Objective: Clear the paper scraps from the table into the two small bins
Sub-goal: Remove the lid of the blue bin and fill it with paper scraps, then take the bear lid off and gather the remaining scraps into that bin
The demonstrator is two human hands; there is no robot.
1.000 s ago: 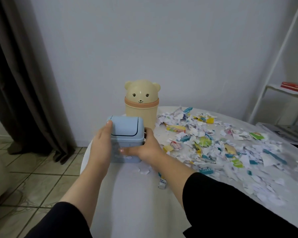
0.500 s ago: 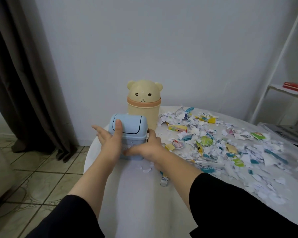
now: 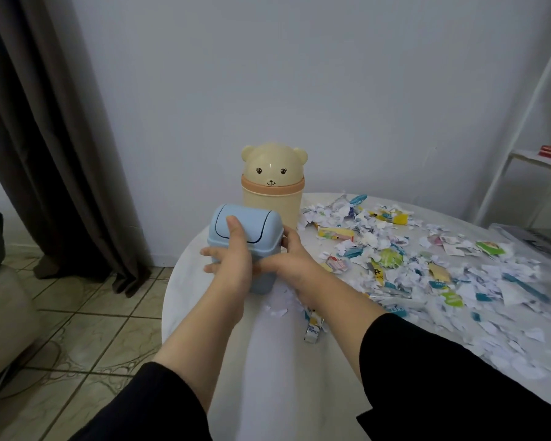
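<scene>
Head view, one frame. Two small bins on the white round table point(image 3: 287, 393), both near its far left edge: one blue bin point(image 3: 233, 230) with a swing lid, one beige bear-faced bin point(image 3: 272, 198) just behind and to the right of it, apparently touching or nearly so; contact cannot be confirmed. Both lids closed. Two hands on the blue bin. Left hand point(image 3: 233, 265): thumb laid up over the lid flap, remaining fingers spread and wrapped around the bin's left side, holding the body. Right hand point(image 3: 291, 262): fingers curled against the bin's right side, thumb tip at the lid's right edge; fingertips partly hidden behind the left hand. Both forearms bare, black sleeves pushed up. Paper scraps point(image 3: 427, 268): too many to count, one wide scatter of white and coloured bits covering the right half of the table, starting just right of the bear bin. One folded printed wrapper strip point(image 3: 313, 326) lies apart, near the right wrist. Off table: one dark curtain point(image 3: 45, 138), left; one white shelf unit point(image 3: 535, 154), right.
</scene>
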